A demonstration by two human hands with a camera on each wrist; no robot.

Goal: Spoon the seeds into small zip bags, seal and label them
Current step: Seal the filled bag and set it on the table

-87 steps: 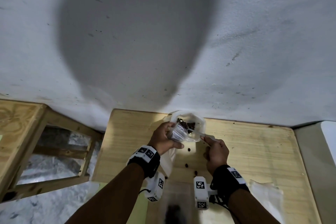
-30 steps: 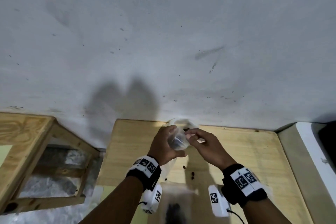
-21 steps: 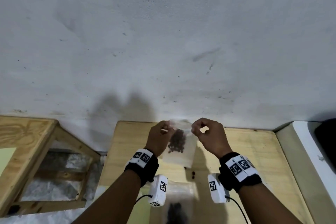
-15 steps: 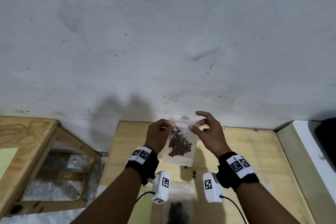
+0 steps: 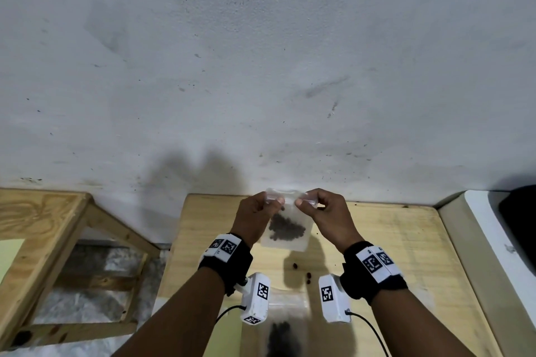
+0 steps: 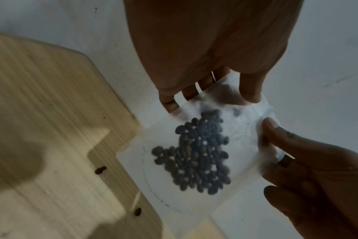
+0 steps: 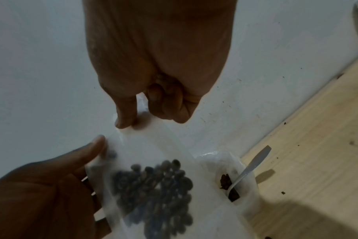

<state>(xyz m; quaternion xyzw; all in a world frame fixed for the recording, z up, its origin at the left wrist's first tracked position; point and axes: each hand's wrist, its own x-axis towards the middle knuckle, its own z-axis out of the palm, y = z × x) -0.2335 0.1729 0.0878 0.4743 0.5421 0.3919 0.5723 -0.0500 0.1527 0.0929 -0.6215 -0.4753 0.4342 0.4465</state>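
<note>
Both hands hold one small clear zip bag (image 5: 285, 229) up in the air above the desk (image 5: 385, 243), close to the white wall (image 5: 261, 52). The left hand (image 5: 253, 219) pinches the bag's top edge at its left end, thumb in front and fingers (image 6: 171, 103) curled behind the plastic. The right hand (image 5: 326, 216) pinches the same edge at its right end, thumb against the curled forefinger, the other fingers (image 7: 174, 105) folded into the palm. The two thumbs sit near each other along the strip, with a short stretch of plastic between them. Whether the zip is pressed fully closed cannot be told.

The bag hangs down from the fingers, flat and roughly upright. A dark cluster of seeds (image 5: 287, 230) has settled in its lower half, below both thumbs. One stray seed sits higher, just under the left thumb in the left wrist view.

Under the hanging bag, a few loose seeds (image 5: 301, 271) lie scattered on the bare wood. In the right wrist view, below and to the right of the fingers, an open plastic pouch (image 7: 225, 177) rests on the desk with dark material inside and a pale spoon (image 7: 252, 166) standing in it, handle leaning out toward the wall. Nearer the person, between the wrists, another clear bag (image 5: 282, 327) with dark seeds lies flat on the desk, blurred.
</note>
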